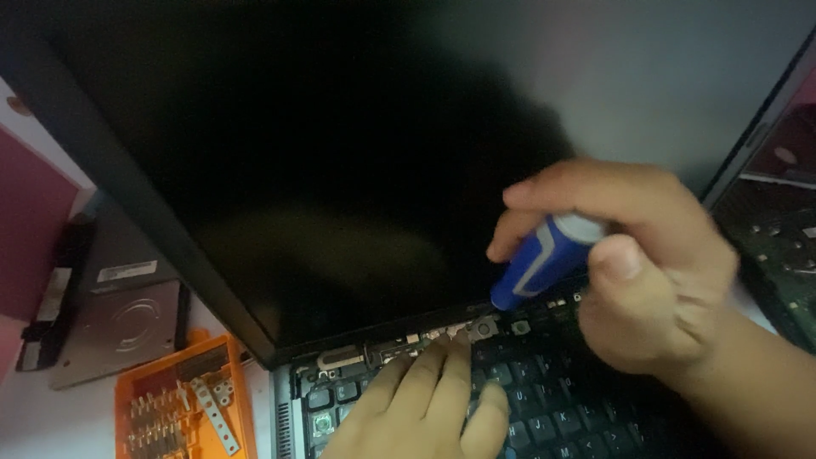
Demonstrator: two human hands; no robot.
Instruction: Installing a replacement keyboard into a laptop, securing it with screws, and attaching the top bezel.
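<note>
Two hands work over one open laptop point(255, 170), and one blue-handled screwdriver point(537, 259) stands between them. To the left lie one orange bit case point(183, 404), one flat silver drive point(119, 327) and one dark slab point(51, 289) beside it; at the far right edge one bare circuit board point(778, 246) shows in part.

The laptop fills most of the view. Its screen is dark and unlit, tilted back, with a dim reflection across it. Below the screen the strip above the keyboard point(544, 416) is uncovered, showing metal brackets, small parts and a round button point(484, 327) near the hinge line. The keys are black with pale lettering too blurred to read.

The screwdriver has a blue grip with a pale grey cap, and it slants down to the left so that its lower end meets the uncovered strip just under the screen's bottom edge. Its tip is too dark to make out.

The right hand point(646, 272) is curled closed around the screwdriver, with the forefinger laid over the top and the thumb pressed against the cap end.

The left hand point(425, 408) is mostly open and flat, holding nothing; its fingers lie stretched over the keys, and the fingertips point(459, 340) touch the uncovered strip just beside the round button.

The orange case lies open, with rows of metal bits inside.
</note>
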